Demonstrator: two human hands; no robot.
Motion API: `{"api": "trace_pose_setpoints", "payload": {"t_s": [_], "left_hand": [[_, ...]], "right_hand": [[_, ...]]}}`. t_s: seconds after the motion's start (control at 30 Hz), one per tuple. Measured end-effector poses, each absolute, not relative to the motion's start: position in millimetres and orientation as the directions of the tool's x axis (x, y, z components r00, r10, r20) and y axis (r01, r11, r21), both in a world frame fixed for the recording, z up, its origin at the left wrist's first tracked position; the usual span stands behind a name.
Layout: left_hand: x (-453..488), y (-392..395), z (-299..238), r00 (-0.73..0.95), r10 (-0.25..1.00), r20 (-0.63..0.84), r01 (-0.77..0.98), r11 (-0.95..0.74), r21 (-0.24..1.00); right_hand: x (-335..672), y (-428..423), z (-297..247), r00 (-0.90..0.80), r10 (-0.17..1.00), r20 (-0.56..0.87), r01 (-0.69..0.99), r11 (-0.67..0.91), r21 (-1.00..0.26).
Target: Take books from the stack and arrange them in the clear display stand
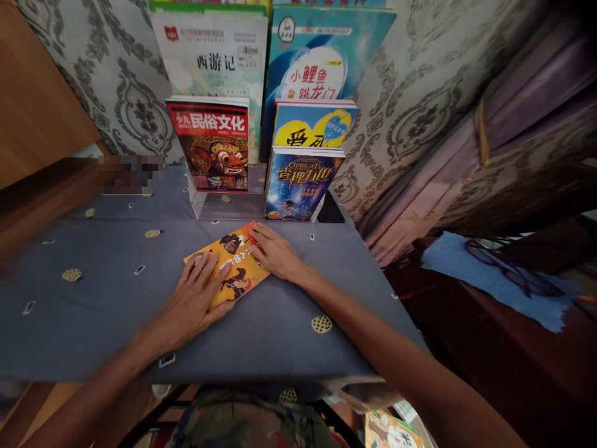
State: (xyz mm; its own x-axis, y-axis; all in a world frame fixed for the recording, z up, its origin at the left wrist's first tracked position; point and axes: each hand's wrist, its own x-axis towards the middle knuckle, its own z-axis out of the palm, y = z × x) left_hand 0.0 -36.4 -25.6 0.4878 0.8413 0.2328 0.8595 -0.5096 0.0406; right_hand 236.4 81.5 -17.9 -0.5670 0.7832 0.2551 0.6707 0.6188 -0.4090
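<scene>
A yellow-orange book [234, 260] with drawn figures on its cover lies at a slant on the blue-grey tablecloth [116, 298]. Flat on its left end rests my left hand [198, 292], fingers spread over the cover. My right hand [278, 252] lies across the upper right corner, its fingers stretched out on the cover. Just behind the book stands a clear acrylic stand [228, 206]. It bears a red-topped book with a mask picture [217, 146] at left and a dark blue book [302, 183] at right.
Taller books rise behind: a pale green one [209, 43] and a teal one [364, 43]. A dark flat object [332, 208] lies beside the stand. At right, glasses [513, 267] rest on a blue cloth [448, 258]. Another book [392, 430] is low, below the table edge.
</scene>
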Motion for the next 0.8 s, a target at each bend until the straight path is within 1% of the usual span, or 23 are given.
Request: {"api": "trace_pose_setpoints", "payload": {"t_s": [0.2, 0.4, 0.53, 0.7, 0.77, 0.8], "left_hand": [[-2.2, -43.7, -14.5, 0.547, 0.826, 0.135, 0.833, -0.553, 0.011], [-7.4, -71.8, -18.3, 0.608, 0.79, 0.074, 0.792, -0.61, 0.006], [-9.6, -107.8, -22.5, 0.652, 0.758, 0.032, 0.758, -0.652, 0.021], [-10.4, -143.2, -24.6, 0.658, 0.752, 0.032, 0.753, -0.657, -0.034], [-16.8, -146.4, -17.4, 0.687, 0.725, 0.04, 0.726, -0.688, 0.006], [-21.6, -145.2, -10.4, 0.708, 0.705, 0.045, 0.704, -0.709, 0.047]], "right_hand": [[245.2, 46.2, -20.6, -0.527, 0.817, 0.232, 0.697, 0.572, -0.432], [266.5, -37.3, -24.5, -0.546, 0.802, 0.243, 0.703, 0.596, -0.388], [282.8, -95.8, -31.1, -0.595, 0.753, 0.28, 0.662, 0.657, -0.36], [299.1, -132.2, -39.5, -0.645, 0.71, 0.282, 0.64, 0.704, -0.309], [305.9, -131.9, -37.0, -0.664, 0.679, 0.314, 0.602, 0.734, -0.313], [309.5, -129.1, -33.2, -0.671, 0.664, 0.331, 0.579, 0.747, -0.327]]}}
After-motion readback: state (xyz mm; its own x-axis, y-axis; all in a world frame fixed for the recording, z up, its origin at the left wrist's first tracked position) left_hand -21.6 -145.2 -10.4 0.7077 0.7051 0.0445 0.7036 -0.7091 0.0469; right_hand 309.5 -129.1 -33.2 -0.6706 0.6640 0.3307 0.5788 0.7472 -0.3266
